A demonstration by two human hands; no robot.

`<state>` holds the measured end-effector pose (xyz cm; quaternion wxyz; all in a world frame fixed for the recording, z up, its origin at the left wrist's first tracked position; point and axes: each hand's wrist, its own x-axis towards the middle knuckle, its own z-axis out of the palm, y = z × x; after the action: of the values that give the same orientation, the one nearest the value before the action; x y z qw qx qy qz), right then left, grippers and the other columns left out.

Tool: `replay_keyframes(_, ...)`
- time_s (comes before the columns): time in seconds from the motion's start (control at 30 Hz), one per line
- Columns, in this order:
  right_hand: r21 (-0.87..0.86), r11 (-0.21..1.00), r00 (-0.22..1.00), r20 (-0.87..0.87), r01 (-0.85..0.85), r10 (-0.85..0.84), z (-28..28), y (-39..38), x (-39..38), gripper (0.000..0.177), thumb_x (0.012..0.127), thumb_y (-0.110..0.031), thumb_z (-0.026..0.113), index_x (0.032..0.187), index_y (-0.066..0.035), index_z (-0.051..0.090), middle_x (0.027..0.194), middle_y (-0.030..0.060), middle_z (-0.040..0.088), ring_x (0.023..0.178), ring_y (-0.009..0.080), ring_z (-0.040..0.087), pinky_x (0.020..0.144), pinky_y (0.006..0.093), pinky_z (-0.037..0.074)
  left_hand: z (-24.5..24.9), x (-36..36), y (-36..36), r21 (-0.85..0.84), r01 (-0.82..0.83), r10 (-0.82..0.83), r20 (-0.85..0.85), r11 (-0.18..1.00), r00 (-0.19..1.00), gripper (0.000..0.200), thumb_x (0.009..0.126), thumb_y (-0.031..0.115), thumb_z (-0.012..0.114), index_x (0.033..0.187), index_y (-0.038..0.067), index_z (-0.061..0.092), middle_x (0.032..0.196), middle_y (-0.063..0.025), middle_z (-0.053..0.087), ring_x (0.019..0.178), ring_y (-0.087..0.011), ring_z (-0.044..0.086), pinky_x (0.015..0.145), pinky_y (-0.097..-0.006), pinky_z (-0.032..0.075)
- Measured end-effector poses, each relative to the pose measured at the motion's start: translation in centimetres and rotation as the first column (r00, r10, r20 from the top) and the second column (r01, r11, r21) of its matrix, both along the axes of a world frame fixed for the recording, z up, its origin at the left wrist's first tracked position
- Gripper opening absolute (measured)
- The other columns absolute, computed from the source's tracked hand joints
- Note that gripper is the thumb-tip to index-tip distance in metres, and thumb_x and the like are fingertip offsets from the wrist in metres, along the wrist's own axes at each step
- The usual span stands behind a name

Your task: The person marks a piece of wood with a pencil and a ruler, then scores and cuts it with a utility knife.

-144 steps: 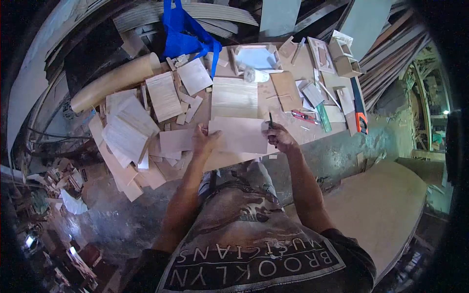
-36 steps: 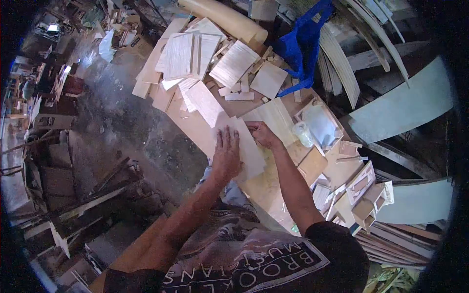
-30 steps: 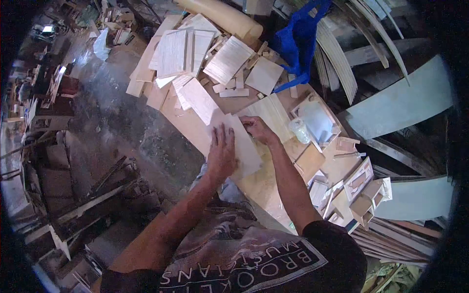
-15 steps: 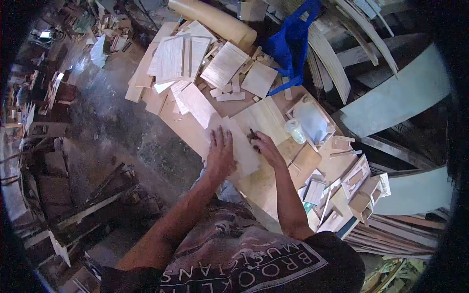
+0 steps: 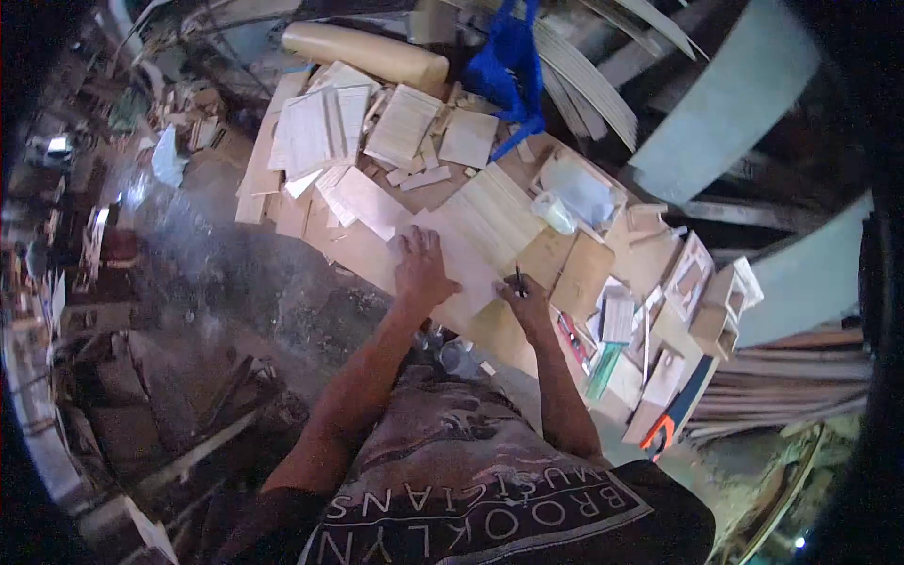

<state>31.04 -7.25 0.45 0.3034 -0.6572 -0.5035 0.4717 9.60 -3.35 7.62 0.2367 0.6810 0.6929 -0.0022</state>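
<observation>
A pale, paper-like sheet (image 5: 471,247) lies on the workbench in front of me. My left hand (image 5: 424,268) rests flat on it, fingers spread, near its left side. At the sheet's lower right edge is my right hand (image 5: 527,303), with its fingers closed around a thin dark pen (image 5: 518,274) whose upper end sticks up. The pen's tip is hidden by the fingers. Just beyond the sheet lies a light wooden panel (image 5: 496,215), partly covered by it.
Several thin wooden panels (image 5: 320,132) are piled toward the far left, before a brown roll (image 5: 363,55). A blue bag (image 5: 508,71) hangs behind. To the right are a clear jar (image 5: 556,212), a shallow box (image 5: 582,184), small wooden frames and an orange-handled saw (image 5: 661,433).
My right hand has moved from the sheet's upper right side down to its lower right edge, and the pen now points more upright. My left hand stays on the sheet. The view has shifted.
</observation>
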Motion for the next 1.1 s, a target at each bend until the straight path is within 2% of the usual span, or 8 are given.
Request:
replay_keyframes(0.13, -0.053, 0.978, 0.974, -0.101, 0.2, -0.204, -1.2, -3.4, -0.3, 0.023, 0.087, -0.023, 0.07, 0.098, -0.003, 0.066, 0.077, 0.002, 0.061, 0.055, 0.0067, 0.049, 0.05, 0.0249, 0.039, -0.1, -0.6, 0.5, 0.006, 0.058, -0.057, -0.062, 0.998, 0.996, 0.102, 0.061, 0.041, 0.087, 0.14, 0.0, 0.035, 0.147, -0.0302, 0.028, 0.134, -0.0523, 0.029, 0.104, -0.0523, 0.042)
replay_keyframes(0.2, -0.226, 0.928, 0.822, -0.433, 0.297, -0.369, -0.5, -5.0, -0.8, 0.02, 0.088, -0.021, 0.068, 0.1, -0.004, 0.065, 0.071, -0.0014, 0.056, 0.047, 0.0033, 0.041, 0.04, 0.0226, 0.03, -0.3, -1.3, 0.3, -0.013, 0.095, -0.096, -0.037, 0.995, 0.995, 0.101, 0.062, 0.041, 0.086, 0.139, 0.0, 0.036, 0.147, -0.03, 0.029, 0.133, -0.0518, 0.03, 0.105, -0.0528, 0.041)
replay_keyframes(0.43, -0.123, 0.893, 0.82, -0.357, 0.433, -0.447, -1.2, -6.5, -3.7, 0.02, 0.088, -0.019, 0.068, 0.101, -0.005, 0.064, 0.071, -0.0017, 0.057, 0.045, 0.0031, 0.039, 0.038, 0.0219, 0.028, -1.8, -3.4, 1.8, 0.051, 0.269, -0.261, -0.129, 0.962, 0.957, 0.087, 0.067, 0.035, 0.084, 0.135, 0.0, 0.042, 0.138, -0.0327, 0.037, 0.125, -0.0526, 0.04, 0.102, -0.0521, 0.042)
replay_keyframes(0.5, -0.033, 0.896, 0.867, -0.239, 0.442, -0.436, -1.1, -6.4, -4.7, 0.026, 0.085, -0.021, 0.07, 0.1, 0.001, 0.067, 0.083, 0.0066, 0.066, 0.066, 0.0145, 0.058, 0.061, 0.0308, 0.049, -1.4, -3.6, 2.2, 0.029, 0.289, -0.285, -0.103, 0.957, 0.953, 0.084, 0.068, 0.033, 0.083, 0.134, 0.0, 0.043, 0.135, -0.0323, 0.04, 0.124, -0.0524, 0.04, 0.1, -0.0518, 0.043)
replay_keyframes(0.7, 0.112, 0.886, 0.89, 0.034, 0.449, -0.455, -1.0, -5.5, -6.9, 0.027, 0.083, -0.021, 0.07, 0.091, 0.005, 0.066, 0.074, 0.0118, 0.066, 0.068, 0.0194, 0.061, 0.066, 0.0361, 0.05, -4.3, -6.3, 3.5, 0.128, 0.43, -0.414, -0.135, 0.894, 0.9, 0.073, 0.07, 0.031, 0.082, 0.131, 0.008, 0.05, 0.136, -0.023, 0.043, 0.122, -0.0478, 0.043, 0.095, -0.0534, 0.048)
replay_keyframes(0.83, 0.151, 0.844, 0.853, 0.013, 0.515, -0.522, -2.2, -5.4, -7.6, 0.024, 0.082, -0.022, 0.069, 0.086, 0.002, 0.066, 0.065, 0.0066, 0.062, 0.059, 0.0172, 0.057, 0.055, 0.0331, 0.046, -3.3, -7.6, 4.0, 0.13, 0.421, -0.426, 0.014, 0.898, 0.904, 0.067, 0.071, 0.027, 0.08, 0.13, 0.014, 0.053, 0.136, -0.0182, 0.044, 0.125, -0.043, 0.043, 0.094, -0.0544, 0.048)
replay_keyframes(1.0, -0.204, 0.779, 0.667, -0.418, 0.594, -0.618, 1.2, -6.2, -9.3, 0.022, 0.08, -0.022, 0.07, 0.085, -0.001, 0.064, 0.056, -0.0037, 0.043, 0.043, 0.0069, 0.037, 0.04, 0.0255, 0.028, -5.3, -8.5, 4.7, 0.126, 0.382, -0.396, 0.114, 0.915, 0.911, 0.068, 0.07, 0.026, 0.081, 0.129, 0.015, 0.051, 0.14, -0.0177, 0.043, 0.128, -0.0414, 0.042, 0.096, -0.0547, 0.046)
replay_keyframes(1.1, -0.215, 0.756, 0.65, -0.4, 0.619, -0.646, 0.9, -6.3, -9.9, 0.023, 0.079, -0.02, 0.07, 0.088, 0.0, 0.063, 0.055, -0.0047, 0.042, 0.043, 0.0064, 0.036, 0.039, 0.0256, 0.028, -4.2, -8.9, 4.8, 0.109, 0.334, -0.349, 0.195, 0.936, 0.916, 0.073, 0.068, 0.028, 0.083, 0.131, 0.015, 0.048, 0.141, -0.0179, 0.043, 0.129, -0.0408, 0.043, 0.099, -0.0527, 0.044)
